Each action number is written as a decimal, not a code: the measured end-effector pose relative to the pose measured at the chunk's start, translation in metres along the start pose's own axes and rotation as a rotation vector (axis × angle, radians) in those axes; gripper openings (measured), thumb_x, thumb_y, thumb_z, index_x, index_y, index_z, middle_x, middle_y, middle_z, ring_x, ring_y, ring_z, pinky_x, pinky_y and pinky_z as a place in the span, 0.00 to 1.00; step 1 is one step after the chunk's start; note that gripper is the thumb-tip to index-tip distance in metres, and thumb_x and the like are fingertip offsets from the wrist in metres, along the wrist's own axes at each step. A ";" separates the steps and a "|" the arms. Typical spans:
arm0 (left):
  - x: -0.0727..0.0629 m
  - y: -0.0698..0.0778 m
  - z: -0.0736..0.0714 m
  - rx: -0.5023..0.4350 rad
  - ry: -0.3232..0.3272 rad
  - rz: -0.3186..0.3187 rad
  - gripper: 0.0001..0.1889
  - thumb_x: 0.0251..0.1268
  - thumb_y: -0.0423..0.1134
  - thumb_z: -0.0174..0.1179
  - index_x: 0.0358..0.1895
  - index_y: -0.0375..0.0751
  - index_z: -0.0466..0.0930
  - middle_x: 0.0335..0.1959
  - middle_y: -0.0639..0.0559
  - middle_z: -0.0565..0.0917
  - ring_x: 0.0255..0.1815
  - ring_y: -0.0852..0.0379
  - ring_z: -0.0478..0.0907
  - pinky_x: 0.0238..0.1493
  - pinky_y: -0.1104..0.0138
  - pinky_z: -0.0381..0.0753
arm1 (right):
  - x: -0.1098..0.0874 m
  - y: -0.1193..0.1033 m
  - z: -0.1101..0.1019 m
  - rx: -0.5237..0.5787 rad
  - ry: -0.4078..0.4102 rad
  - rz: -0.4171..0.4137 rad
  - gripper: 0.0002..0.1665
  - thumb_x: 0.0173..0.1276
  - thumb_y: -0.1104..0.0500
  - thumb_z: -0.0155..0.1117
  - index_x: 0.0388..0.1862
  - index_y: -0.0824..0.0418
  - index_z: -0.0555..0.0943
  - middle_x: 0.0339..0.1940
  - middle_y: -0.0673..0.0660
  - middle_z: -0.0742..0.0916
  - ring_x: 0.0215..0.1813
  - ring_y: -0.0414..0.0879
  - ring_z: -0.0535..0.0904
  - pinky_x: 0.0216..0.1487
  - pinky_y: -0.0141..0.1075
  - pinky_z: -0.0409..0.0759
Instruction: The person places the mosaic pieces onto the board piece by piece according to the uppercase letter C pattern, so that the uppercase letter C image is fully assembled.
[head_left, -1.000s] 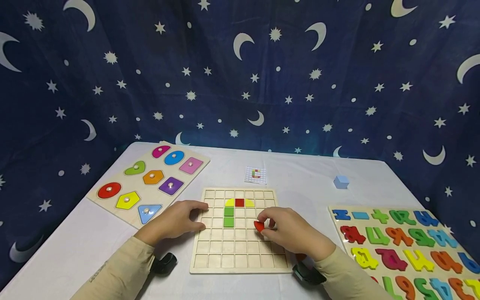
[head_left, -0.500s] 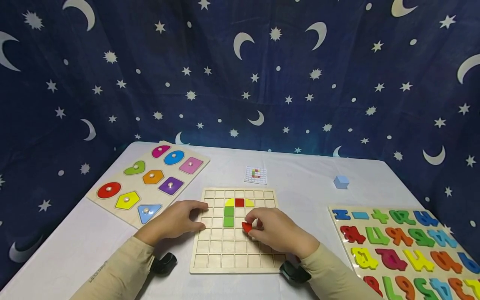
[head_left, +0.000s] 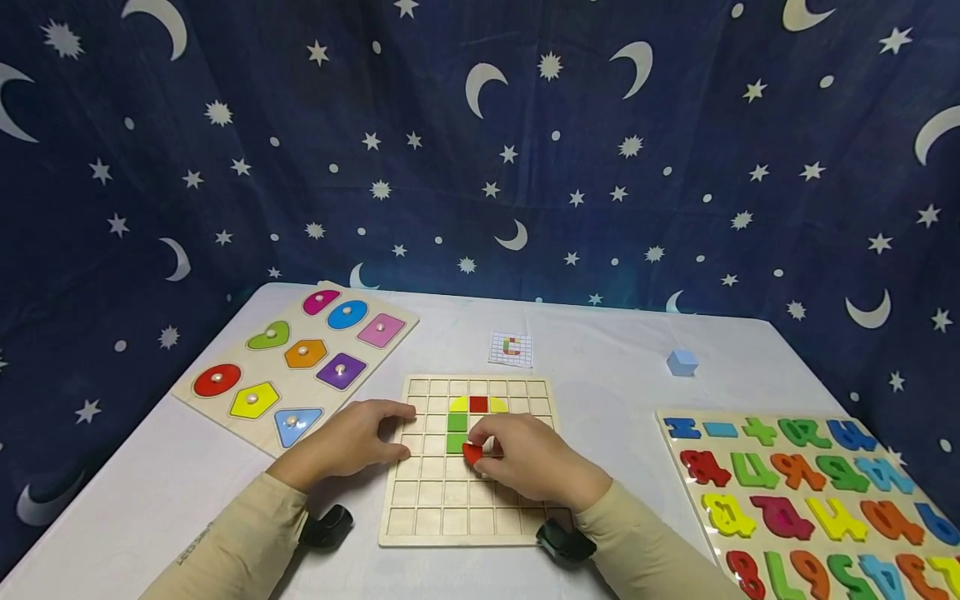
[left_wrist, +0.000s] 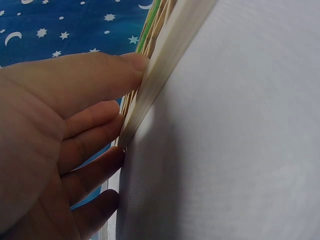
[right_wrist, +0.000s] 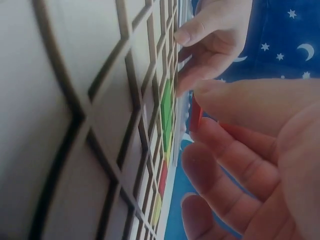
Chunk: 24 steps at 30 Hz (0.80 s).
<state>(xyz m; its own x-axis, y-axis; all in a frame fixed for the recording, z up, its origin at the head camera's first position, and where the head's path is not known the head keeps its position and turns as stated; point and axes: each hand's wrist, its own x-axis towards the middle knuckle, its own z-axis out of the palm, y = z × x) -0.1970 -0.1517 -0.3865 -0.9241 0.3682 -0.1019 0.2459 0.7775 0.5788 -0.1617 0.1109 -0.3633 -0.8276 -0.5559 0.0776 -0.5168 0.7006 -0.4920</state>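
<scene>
Between thumb and fingers my right hand (head_left: pixel 532 460) pinches a small red tile (head_left: pixel 472 454), held over the wooden grid board (head_left: pixel 420 523). In the right wrist view the red tile (right_wrist: pixel 196 116) shows edge-on, apart from the grid. My left hand (head_left: pixel 352 444) rests its fingertips and thumb at the board's left edge. The left wrist view shows that thumb against the board's side (left_wrist: pixel 155 70). Two green squares (head_left: pixel 457 422) form a column in the grid, just left of the held tile. Above them a red square (head_left: pixel 478 405) lies between two yellow curved tiles (head_left: pixel 459 405).
A small printed pattern card (head_left: pixel 511 349) lies behind the board. At the left is a knobbed shape puzzle (head_left: pixel 300 379); a letter-and-number puzzle (head_left: pixel 810 500) is at the right. A light-blue block (head_left: pixel 682 363) stands at the back right. A starry curtain (head_left: pixel 420 208) hangs behind the table.
My right hand has moved left across the board with the red tile, to beside the lower green square. My left hand has stayed at the board's edge.
</scene>
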 end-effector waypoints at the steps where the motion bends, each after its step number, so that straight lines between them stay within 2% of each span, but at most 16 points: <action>1: 0.000 0.000 0.000 0.001 0.001 0.001 0.28 0.54 0.38 0.75 0.62 0.43 0.81 0.62 0.46 0.80 0.67 0.43 0.71 0.69 0.49 0.68 | 0.001 -0.001 0.000 0.003 -0.002 0.000 0.10 0.63 0.60 0.70 0.44 0.56 0.84 0.31 0.43 0.82 0.31 0.37 0.74 0.35 0.33 0.74; 9: 0.000 0.001 0.000 -0.004 -0.002 -0.002 0.28 0.54 0.38 0.75 0.61 0.43 0.81 0.62 0.46 0.80 0.67 0.43 0.71 0.69 0.48 0.68 | 0.005 -0.002 0.008 -0.010 -0.003 -0.025 0.09 0.63 0.61 0.69 0.42 0.57 0.84 0.35 0.44 0.84 0.32 0.36 0.74 0.37 0.32 0.75; 15: -0.001 0.001 -0.001 -0.009 -0.005 -0.006 0.29 0.54 0.38 0.75 0.62 0.43 0.81 0.62 0.46 0.80 0.68 0.42 0.71 0.69 0.48 0.68 | 0.006 -0.003 0.010 -0.023 -0.022 -0.001 0.10 0.63 0.59 0.70 0.44 0.56 0.84 0.33 0.43 0.83 0.32 0.37 0.73 0.39 0.34 0.74; 24: 0.000 0.000 -0.001 -0.004 -0.007 -0.004 0.29 0.54 0.38 0.75 0.62 0.44 0.81 0.62 0.46 0.80 0.67 0.42 0.71 0.69 0.48 0.68 | 0.008 -0.004 0.014 -0.043 -0.032 -0.025 0.08 0.63 0.58 0.70 0.41 0.53 0.84 0.34 0.42 0.84 0.35 0.38 0.74 0.44 0.35 0.77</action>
<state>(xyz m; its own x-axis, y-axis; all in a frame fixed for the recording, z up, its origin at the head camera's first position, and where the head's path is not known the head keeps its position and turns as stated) -0.1970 -0.1521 -0.3851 -0.9229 0.3690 -0.1098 0.2415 0.7770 0.5813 -0.1636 0.0974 -0.3733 -0.8071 -0.5872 0.0617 -0.5470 0.7043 -0.4525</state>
